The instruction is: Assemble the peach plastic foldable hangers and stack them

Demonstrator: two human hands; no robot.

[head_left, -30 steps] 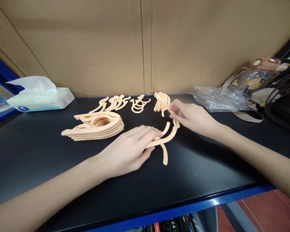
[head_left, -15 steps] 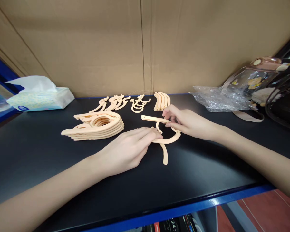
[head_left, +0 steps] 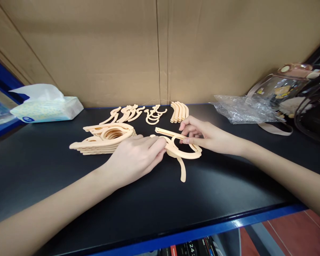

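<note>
A cream plastic folding hanger (head_left: 188,154), with curved arms and a hook, is held between both hands above the black tabletop. My left hand (head_left: 138,156) is closed on its left part, fingers pinching the lower arm. My right hand (head_left: 202,135) pinches the upper right of the hanger between thumb and fingers. Beneath the hanger a loose curved piece (head_left: 182,170) lies on the table, its upper end hidden. Just left of my left hand is a stack of folded hangers (head_left: 101,140), partly covered by that hand.
Along the back lie curved arm pieces (head_left: 126,113), hooks (head_left: 154,115) and a row of straight-ish arms (head_left: 179,112). A tissue pack (head_left: 48,108) stands at left. Crumpled clear plastic (head_left: 245,108) and a transparent bag (head_left: 285,85) are at right. Cardboard (head_left: 109,53) walls the back.
My left hand has slid left along the hanger, which now shows more of its left part. My right hand keeps its grip, its fingers slightly more spread.
</note>
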